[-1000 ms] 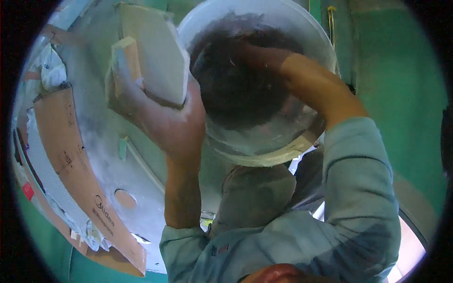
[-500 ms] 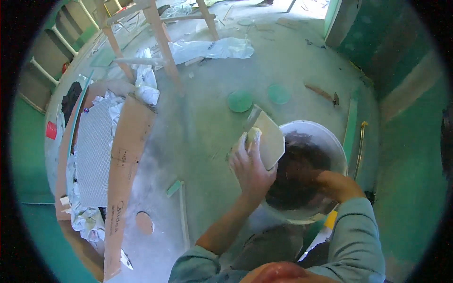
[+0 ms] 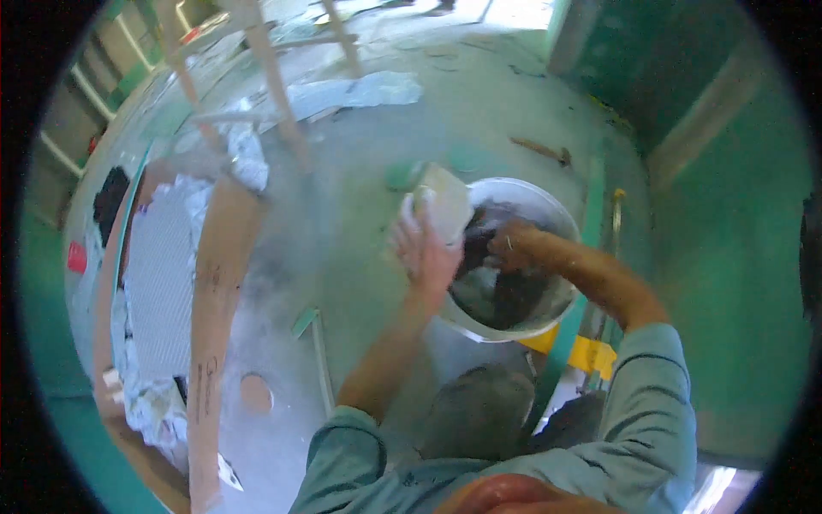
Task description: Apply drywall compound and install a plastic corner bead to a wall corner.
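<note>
My left hand (image 3: pixel 422 248) is closed round a wide, pale spatula (image 3: pixel 445 204) with angular corners, tilted up beside the bucket's left rim. A round white bucket (image 3: pixel 572 224) stands on the floor in front of me, its inside dark, with grey smears on its wall. Reaching over its right rim, my right hand (image 3: pixel 514 244) is inside the bucket with the fingers curled. Under those fingers is a pale grey patch (image 3: pixel 482 284); whether it is a tool's blade or material in the bucket I cannot tell. Motion blurs both hands.
A long, opened cardboard box (image 3: pixel 224 287) with a mesh-patterned panel (image 3: pixel 163 283) lies at left. A hammer (image 3: pixel 541 151) lies beyond the bucket. Green strips (image 3: pixel 591 206) and a yellow item (image 3: pixel 591 355) lie right of it. A wooden stepladder (image 3: pixel 272 77) stands far left.
The view has shifted, so the bucket and floor items appear further left. My right hand has moved up and toward the middle of the bucket. The left still holds the spatula by the rim.
</note>
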Available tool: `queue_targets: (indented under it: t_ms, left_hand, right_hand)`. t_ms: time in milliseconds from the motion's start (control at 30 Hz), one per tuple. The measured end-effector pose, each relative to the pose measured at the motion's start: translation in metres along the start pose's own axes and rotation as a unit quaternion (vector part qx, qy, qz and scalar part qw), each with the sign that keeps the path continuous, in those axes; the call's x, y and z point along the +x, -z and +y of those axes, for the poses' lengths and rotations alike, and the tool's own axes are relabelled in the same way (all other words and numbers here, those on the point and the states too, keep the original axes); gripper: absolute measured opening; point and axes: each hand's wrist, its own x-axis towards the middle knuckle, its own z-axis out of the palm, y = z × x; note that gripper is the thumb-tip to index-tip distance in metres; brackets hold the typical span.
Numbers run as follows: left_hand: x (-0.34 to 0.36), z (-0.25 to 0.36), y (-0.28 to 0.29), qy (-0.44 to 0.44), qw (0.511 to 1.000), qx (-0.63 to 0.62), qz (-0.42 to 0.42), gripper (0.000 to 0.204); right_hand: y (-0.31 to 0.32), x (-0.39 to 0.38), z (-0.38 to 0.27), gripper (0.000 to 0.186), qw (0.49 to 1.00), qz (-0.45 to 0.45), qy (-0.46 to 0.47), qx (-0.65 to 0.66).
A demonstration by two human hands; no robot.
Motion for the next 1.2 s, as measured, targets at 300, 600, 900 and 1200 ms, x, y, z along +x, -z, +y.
queue_targets:
  t_ms: [300, 600, 900, 1200]
  left_hand:
    - [0.093, -0.01, 0.108, 0.193, 0.844, -0.498, 0.039, 0.042]
    - [0.03, 0.083, 0.048, 0.211, 0.469, -0.818, -0.26, 0.049]
    - [-0.034, 0.207, 0.004, 0.192, 0.187, -0.866, -0.423, 0.056]
    - [-0.09, 0.233, 0.016, 0.179, 0.206, -0.841, -0.467, 0.062]
  right_hand:
    - [0.056, -0.179, 0.026, 0.038, 0.953, 0.17, -0.161, 0.192]
    - [0.073, -0.317, -0.048, 0.023, 0.781, 0.408, -0.23, 0.413]
    - [0.012, -0.357, -0.053, 0.042, 0.786, 0.587, -0.181, 0.076]
    - [-0.061, -0.419, -0.081, 0.051, 0.814, 0.472, -0.327, 0.091]
